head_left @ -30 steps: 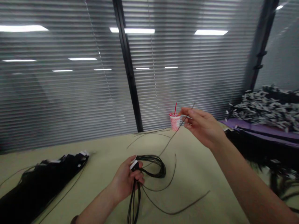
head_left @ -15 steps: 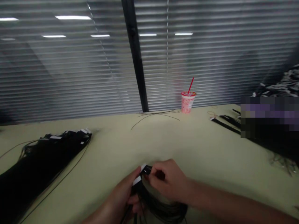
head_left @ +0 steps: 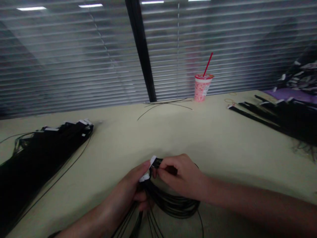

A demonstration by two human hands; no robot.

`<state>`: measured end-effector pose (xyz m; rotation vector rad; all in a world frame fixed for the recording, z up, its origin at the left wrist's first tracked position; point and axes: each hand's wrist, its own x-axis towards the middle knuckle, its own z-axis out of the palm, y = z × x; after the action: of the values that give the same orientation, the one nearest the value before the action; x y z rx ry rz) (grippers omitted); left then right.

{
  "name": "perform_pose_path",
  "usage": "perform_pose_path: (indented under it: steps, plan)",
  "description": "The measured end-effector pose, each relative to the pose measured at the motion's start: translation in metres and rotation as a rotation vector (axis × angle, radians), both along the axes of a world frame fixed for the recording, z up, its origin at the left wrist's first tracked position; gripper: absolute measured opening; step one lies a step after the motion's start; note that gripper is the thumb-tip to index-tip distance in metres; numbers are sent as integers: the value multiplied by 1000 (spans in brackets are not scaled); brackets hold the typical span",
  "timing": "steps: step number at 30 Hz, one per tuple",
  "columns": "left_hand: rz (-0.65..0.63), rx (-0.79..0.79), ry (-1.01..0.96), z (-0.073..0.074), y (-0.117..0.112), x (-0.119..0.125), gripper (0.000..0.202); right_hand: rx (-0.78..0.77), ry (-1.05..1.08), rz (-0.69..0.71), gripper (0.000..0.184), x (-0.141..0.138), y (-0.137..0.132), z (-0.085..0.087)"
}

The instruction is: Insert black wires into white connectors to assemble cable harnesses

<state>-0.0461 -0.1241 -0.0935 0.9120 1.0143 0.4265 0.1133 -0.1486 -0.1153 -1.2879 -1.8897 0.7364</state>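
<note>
At the front middle of the table I hold a bundle of thin black cables [head_left: 173,201], which loops out to the right and hangs down in loose strands. My left hand [head_left: 135,185] is closed round the bundle, its thumb pressed by the white end pieces [head_left: 145,177]. My right hand [head_left: 182,173] pinches a short black piece with small light print [head_left: 157,162], close to the left thumb. That piece's far end lies behind the right fingers. Both hands nearly touch.
A large pile of black cables with white ends [head_left: 56,145] lies left, another pile [head_left: 292,115] right beside something purple [head_left: 284,93]. Near the blinds [head_left: 99,66] stand a pink cup with a red straw [head_left: 203,89] and a few loose wires [head_left: 165,103] on the pale table [head_left: 119,138].
The view has tilted down, so everything sits higher in the picture. Both hands keep their grip at the same spot, with more of the cable loop showing.
</note>
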Motion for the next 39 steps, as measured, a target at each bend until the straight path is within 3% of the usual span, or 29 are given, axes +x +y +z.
perform_pose_path:
  steps: [7,13,21,32,39]
  plan:
    - [-82,34,-27,-1,-1,-4,32,77,-24,-27,19,-1,-2,1]
    - [-68,59,-57,-1,-4,-4,32,133,-47,-29,19,-3,-3,2]
    - [-78,122,-150,-14,0,-2,36,246,-121,-27,17,-5,-8,0]
    - [-89,187,-101,-11,-1,3,36,307,-187,-30,9,-8,-10,-3]
    - [-100,162,-56,-8,1,3,37,292,-209,0,14,-5,-7,0]
